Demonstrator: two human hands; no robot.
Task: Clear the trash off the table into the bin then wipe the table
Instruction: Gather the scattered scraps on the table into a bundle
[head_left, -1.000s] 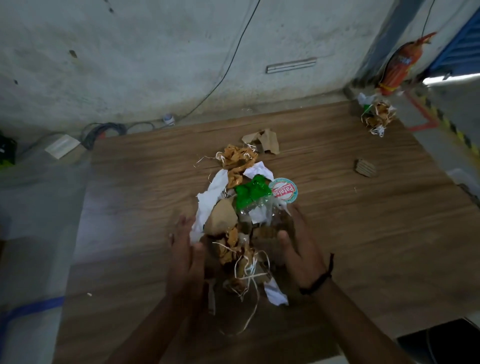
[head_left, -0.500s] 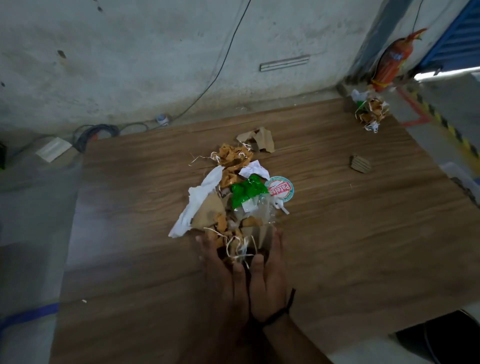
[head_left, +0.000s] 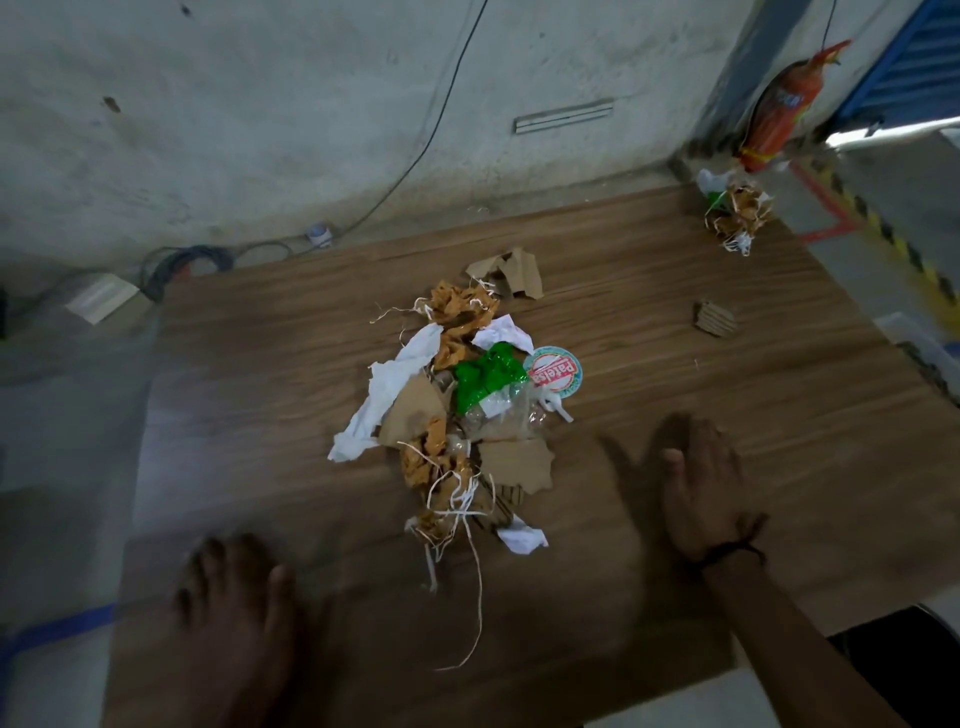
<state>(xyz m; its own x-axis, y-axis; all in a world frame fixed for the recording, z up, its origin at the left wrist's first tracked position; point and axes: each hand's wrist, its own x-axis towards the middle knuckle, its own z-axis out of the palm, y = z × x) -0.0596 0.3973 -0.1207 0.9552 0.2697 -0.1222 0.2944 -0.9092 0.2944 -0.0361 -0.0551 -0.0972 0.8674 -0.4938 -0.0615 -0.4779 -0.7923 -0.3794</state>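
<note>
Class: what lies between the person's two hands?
Head view: the near end of the trash pile, pale paper strips and a crumpled white scrap, between the left hand and right hand.

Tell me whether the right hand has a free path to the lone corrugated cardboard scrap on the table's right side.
Probably yes. The right hand is open and holds nothing, and only bare table lies between it and the cardboard scrap farther back.

wooden table, central trash heap, cardboard scrap apart, small paper clump at far corner
</note>
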